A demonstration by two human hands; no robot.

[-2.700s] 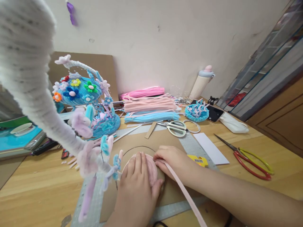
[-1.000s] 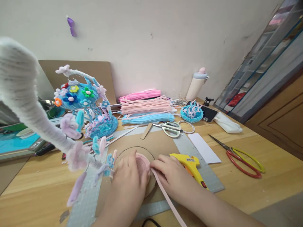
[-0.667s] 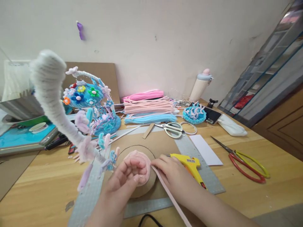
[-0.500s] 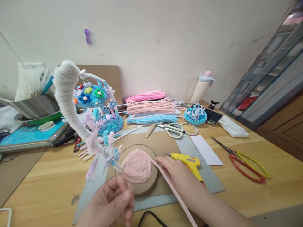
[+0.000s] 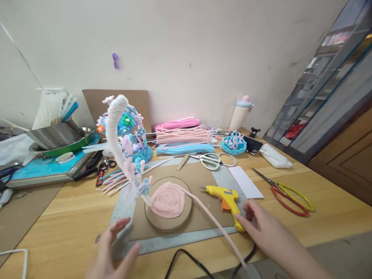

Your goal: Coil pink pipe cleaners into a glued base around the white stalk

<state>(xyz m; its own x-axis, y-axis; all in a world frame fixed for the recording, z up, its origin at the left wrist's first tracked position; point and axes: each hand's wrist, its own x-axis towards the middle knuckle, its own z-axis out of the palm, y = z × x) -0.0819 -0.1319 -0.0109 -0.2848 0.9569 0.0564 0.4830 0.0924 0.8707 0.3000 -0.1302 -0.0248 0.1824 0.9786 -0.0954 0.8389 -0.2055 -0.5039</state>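
Observation:
A round cardboard disc (image 5: pixel 167 224) lies on the cardboard sheet, with a coiled pink pipe cleaner spiral (image 5: pixel 167 199) on it. One pink strip (image 5: pixel 213 220) runs from the coil down to the table's front edge. A white wrapped, curved stem (image 5: pixel 114 133) with lilac and blue flowers rises from the disc's left side. My left hand (image 5: pixel 112 250), slightly blurred, is spread and empty left of the disc. At the handle of the yellow glue gun (image 5: pixel 228 195) is my right hand (image 5: pixel 258 223), thumb by the handle's lower end and fingers apart from the thumb, not wrapped round it.
Pink and blue pipe cleaner bundles (image 5: pixel 184 135) lie at the back. White-handled scissors (image 5: pixel 210 161) and red-yellow scissors (image 5: pixel 290 199) rest on the table. A black cord (image 5: pixel 186 254) crosses the front. A metal bowl (image 5: pixel 56 133) stands left, a bottle (image 5: pixel 240 112) back right.
My right hand has left the pink strip and moved right to the glue gun's handle. My left hand has drawn away left from the disc and opened. The view has shifted slightly.

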